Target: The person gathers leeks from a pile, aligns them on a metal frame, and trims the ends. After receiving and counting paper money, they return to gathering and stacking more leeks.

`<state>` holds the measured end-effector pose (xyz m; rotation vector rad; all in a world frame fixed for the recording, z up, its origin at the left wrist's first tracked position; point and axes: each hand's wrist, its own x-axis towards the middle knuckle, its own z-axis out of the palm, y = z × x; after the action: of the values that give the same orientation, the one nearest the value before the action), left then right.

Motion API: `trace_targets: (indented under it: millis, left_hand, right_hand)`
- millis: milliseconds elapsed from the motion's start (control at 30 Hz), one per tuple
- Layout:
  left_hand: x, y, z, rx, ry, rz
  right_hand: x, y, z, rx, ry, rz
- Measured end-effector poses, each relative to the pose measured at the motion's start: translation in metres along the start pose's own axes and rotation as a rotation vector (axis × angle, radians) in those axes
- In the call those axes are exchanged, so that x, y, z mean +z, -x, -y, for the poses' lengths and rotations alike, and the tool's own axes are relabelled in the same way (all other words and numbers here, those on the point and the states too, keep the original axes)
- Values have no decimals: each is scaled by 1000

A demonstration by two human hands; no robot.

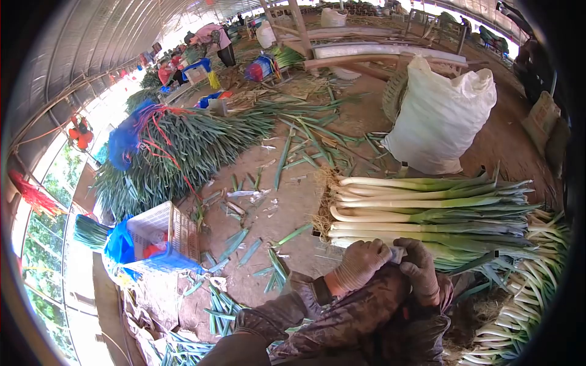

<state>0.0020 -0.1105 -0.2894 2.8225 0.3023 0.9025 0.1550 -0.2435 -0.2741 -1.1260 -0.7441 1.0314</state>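
Observation:
My left hand [360,266], in a light knitted glove, is closed with its fingertips pinched against a small whitish piece [398,254]. The gloved fingers of my right hand [420,272] close on the other side of this piece; its kind is too small to make out. Both hands are above my knee, at the near edge of a row of leeks [378,217]. Those leeks lie side by side, with roots and white stems to the left and green leaves to the right. More loose leeks [516,311] are heaped at the lower right.
A big stack of leeks [183,146] stands at the left, behind a white plastic crate [183,229] draped with blue material. A full white sack [442,119] stands beyond the row. Cut leaves [278,268] litter the floor. A person [213,39] bends over farther back.

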Motion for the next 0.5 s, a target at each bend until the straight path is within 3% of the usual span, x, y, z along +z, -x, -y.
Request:
trace_targets:
  millis: [67, 167, 300, 333, 400, 433, 467, 500]
  left_hand:
    - [0, -1, 0, 33, 4, -28]
    - [-5, 0, -4, 41, 8, 11]
    - [-16, -11, -2, 50, 389, -19]
    - [-7, -4, 2, 1, 524, -65]
    - [-29, -7, -5, -55, 523, 63]
    - [-20, 10, 9, -197, 694, 203]
    - [-15, 15, 24, -310, 771, 454]
    - [-23, 11, 22, -273, 729, 524]
  right_hand:
    - [1, -1, 0, 68, 66, -63]
    - [2, -5, -11, -37, 120, -99]
    - [-7, -6, -25, -78, 412, -256]
    - [14, -1, 11, -39, 710, -267]
    - [8, -2, -3, -187, 824, -182]
    - [13, -3, -5, -145, 670, -175]
    - [8, -7, -25, -321, 686, -167]
    - [16, -7, -27, -385, 611, -244]
